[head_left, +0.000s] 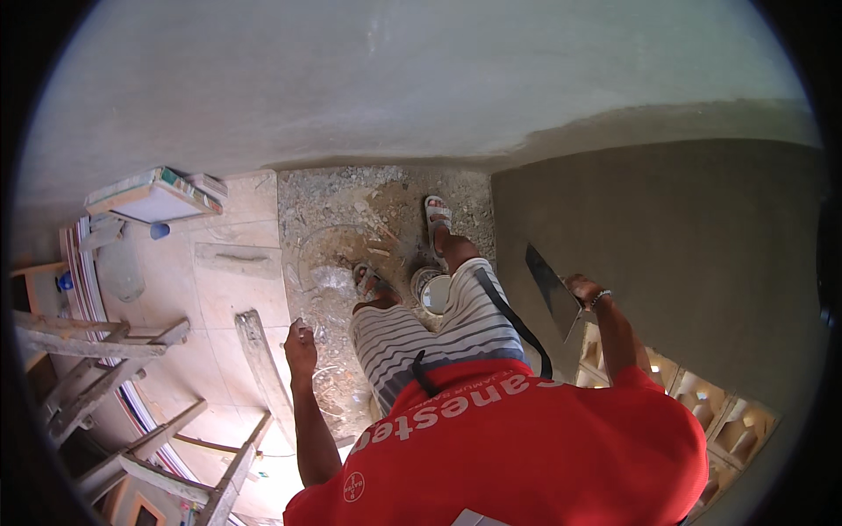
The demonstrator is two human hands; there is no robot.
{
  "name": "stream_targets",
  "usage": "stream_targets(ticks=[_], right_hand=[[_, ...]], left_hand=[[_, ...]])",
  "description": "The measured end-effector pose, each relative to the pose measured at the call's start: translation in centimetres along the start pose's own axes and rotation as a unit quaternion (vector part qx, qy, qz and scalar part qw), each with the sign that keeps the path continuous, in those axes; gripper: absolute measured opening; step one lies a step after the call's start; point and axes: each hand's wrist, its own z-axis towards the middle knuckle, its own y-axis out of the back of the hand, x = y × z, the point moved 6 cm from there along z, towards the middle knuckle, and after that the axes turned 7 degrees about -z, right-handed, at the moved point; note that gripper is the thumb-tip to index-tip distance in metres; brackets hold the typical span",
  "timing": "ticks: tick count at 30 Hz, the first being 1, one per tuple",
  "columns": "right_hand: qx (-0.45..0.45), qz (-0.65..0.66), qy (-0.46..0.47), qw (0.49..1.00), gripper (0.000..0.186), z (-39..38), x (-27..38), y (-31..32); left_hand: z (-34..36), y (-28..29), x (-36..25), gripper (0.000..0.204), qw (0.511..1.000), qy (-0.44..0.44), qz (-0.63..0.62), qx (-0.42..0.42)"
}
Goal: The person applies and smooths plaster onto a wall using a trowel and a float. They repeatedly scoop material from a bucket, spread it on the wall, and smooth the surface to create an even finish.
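Observation:
My right hand [581,289] is closed around the handle of a plastering trowel [551,294]. The trowel's long, dark flat blade stands up close beside the smooth dark-grey plaster [667,228] on the right-hand wall; whether it touches is hard to tell. On the other side my left hand [301,351] hangs low over the floor with its fingers drawn together. Something small and pale shows at its fingertips, too small to name. A round bucket [434,294] with a pale inside stands on the floor by my legs, partly hidden by them.
Rough, debris-strewn ground [342,228] lies under my feet, bordered by pale tiles [210,351]. A wooden float [237,259] and a plank [263,364] lie there. Wooden trestles [114,351] and a flat box [158,197] stand left. Perforated blocks [702,394] are low right.

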Motion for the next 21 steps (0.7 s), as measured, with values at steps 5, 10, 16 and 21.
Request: stream_targets(ticks=[5, 10, 16, 21], right_hand=[[0.013, -0.095, -0.045, 0.994, 0.035, -1.2, -5.8, -6.9], [-0.007, -0.125, -0.016, 0.992, 0.045, 1.2, -5.9, -13.3], [-0.031, 0.135, -0.051, 0.989, 0.049, 1.7, -7.0, -18.6], [-0.063, 0.154, -0.048, 0.985, 0.045, -0.8, -6.3, -21.3]], left_hand=[[-0.8, 4.4, -25.9, 0.046, 0.950, -0.308, 0.011, -0.051], [-5.2, 7.3, -47.9, 0.063, 0.799, -0.574, 0.061, -0.169], [-1.6, 6.8, -59.1, 0.083, 0.721, -0.595, 0.088, -0.344], [4.3, 8.6, -59.5, 0.088, 0.736, -0.573, 0.057, -0.355]])
